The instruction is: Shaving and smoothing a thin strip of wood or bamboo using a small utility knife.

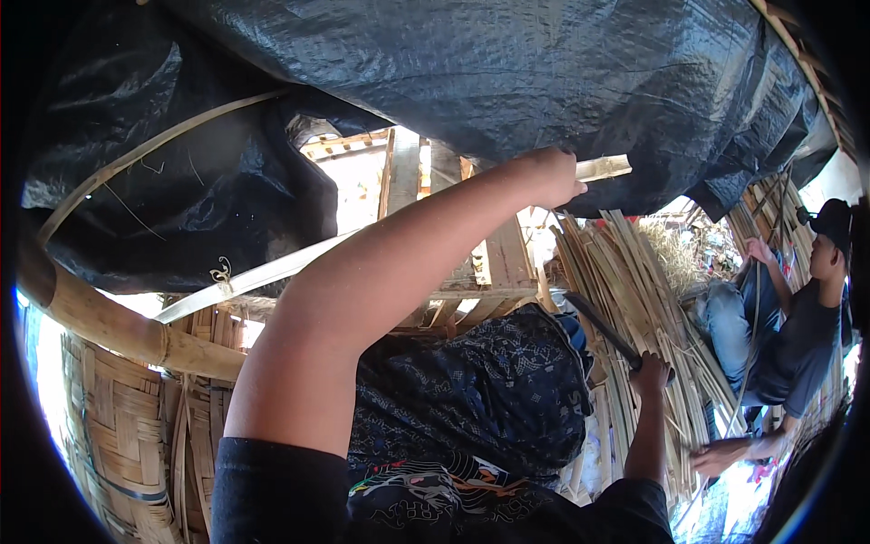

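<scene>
My left hand [551, 178] is closed around a bamboo strip, with my left arm stretched across the middle of the view. The pale cut end of the bamboo strip [605, 168] sticks out to the right of my fist. A long light strip also shows at the left behind my arm; whether it is the same piece is hidden. Lower down at the right, my right hand [651, 374] grips the handle of a machete. The dark blade of the machete [602, 325] points up and to the left, apart from the bamboo in my left hand.
Split bamboo strips [634, 290] lie in a long pile beside my right hand. Another person [797, 317] sits at the far right. A black tarp [544, 72] hangs overhead. A thick bamboo pole [118, 317] and a woven bamboo wall [118, 426] stand at the left.
</scene>
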The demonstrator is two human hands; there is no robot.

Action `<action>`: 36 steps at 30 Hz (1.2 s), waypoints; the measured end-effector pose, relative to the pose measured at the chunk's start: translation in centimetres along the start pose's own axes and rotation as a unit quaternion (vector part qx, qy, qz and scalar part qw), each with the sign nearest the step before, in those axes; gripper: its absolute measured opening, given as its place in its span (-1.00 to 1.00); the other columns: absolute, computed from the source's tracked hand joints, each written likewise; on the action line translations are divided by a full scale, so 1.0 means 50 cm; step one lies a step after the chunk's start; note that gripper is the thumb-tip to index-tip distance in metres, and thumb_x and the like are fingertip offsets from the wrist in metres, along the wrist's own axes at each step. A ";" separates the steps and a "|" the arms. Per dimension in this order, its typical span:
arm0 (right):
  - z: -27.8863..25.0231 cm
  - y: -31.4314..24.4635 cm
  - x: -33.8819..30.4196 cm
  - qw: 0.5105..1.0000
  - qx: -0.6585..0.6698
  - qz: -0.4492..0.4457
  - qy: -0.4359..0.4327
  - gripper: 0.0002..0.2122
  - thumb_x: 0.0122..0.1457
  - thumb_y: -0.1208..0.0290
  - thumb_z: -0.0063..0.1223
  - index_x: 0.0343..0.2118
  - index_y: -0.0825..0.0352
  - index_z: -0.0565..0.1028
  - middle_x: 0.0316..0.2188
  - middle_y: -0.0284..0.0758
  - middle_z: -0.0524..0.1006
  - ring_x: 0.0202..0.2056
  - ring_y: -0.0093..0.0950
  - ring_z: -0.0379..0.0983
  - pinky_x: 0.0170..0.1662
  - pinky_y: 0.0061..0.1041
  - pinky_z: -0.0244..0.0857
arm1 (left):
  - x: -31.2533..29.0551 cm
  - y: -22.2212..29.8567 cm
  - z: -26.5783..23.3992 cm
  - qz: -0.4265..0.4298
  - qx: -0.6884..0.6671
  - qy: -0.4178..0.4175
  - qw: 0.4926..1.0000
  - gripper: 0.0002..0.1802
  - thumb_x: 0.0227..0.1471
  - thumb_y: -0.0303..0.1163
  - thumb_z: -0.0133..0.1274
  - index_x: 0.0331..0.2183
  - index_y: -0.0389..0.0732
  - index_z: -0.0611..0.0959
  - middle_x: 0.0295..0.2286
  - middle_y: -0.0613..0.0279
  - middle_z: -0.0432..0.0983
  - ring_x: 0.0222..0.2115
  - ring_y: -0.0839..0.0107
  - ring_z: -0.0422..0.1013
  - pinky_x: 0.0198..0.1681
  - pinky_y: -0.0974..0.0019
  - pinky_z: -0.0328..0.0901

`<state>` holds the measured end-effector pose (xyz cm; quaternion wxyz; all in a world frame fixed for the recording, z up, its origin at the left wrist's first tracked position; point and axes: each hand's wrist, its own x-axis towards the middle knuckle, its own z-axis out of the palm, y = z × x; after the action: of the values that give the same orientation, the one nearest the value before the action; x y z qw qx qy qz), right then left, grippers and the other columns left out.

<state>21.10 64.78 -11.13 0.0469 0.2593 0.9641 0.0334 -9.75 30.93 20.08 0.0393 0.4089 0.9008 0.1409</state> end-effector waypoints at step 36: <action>-0.001 -0.170 -0.083 0.941 0.316 0.101 0.061 -0.60 -0.11 0.37 0.29 -0.16 0.38 0.48 -0.36 0.04 0.56 -0.25 0.07 0.48 -0.23 -0.04 0.29 | 0.202 0.175 -0.063 0.054 -0.172 0.161 0.970 -0.47 0.16 -0.04 0.04 -0.17 -0.39 0.54 -0.46 -0.03 0.58 -0.47 0.15 0.54 -0.41 0.10 0.40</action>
<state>20.45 55.38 -11.53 -0.1003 0.3540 0.8948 -0.2529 -10.67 43.23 26.07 -0.0437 0.4159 0.8341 0.3597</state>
